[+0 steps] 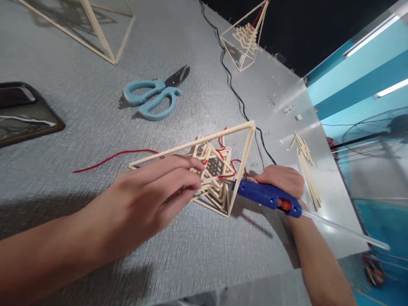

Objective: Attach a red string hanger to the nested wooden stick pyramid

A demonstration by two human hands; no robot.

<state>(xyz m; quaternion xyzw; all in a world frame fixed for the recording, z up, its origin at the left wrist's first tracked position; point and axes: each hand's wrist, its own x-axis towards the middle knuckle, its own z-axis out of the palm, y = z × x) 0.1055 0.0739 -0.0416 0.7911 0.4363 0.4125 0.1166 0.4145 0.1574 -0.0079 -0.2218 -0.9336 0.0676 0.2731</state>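
My right hand (280,180) is wrapped round a blue glue gun (259,193), and a long clear glue stick (344,229) sticks out of its back end. The gun's nozzle reaches into a wooden stick frame (204,140) with nested stick shapes inside it. My left hand (159,191) is closed at the frame's inner part, its fingertips pinching near a red cord (117,154); the fingers partly hide what they grip. More loops of the cord run among the sticks close to the nozzle.
Blue-handled scissors (156,95) lie beyond my left hand. A phone (25,112) rests at far left. Other stick frames (105,42) stand at the back, one a finished-looking pyramid (247,38). A black cable (236,91) crosses the table; loose sticks (307,170) lie at right.
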